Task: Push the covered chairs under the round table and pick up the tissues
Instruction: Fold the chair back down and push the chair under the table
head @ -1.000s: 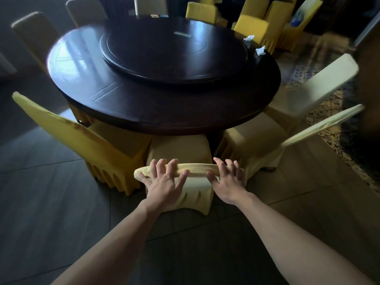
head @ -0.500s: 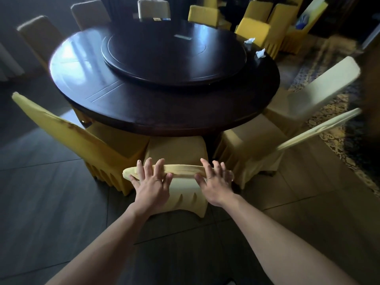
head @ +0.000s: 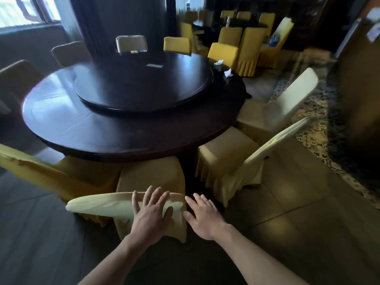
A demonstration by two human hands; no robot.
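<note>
- The left hand (head: 153,214) lies flat on the top of the back of the near chair (head: 148,179), at its right end. The fingers are straight and spread out, and they grip nothing.
- The right hand (head: 202,218) is just beside the chair's right edge. The fingers are straight and a little apart. It holds nothing. It looks like it is off the chair, but the picture is dark there, so I cannot be sure.
- The near chair has a yellow cover. The front of its seat is under the edge of the round table (head: 127,132).
- Two white tissues (head: 228,73) lie on the far right side of the table, near each other.
- A second chair (head: 226,161) on the right stands turned away from the table.
- A third chair (head: 273,112) is behind it.
</note>
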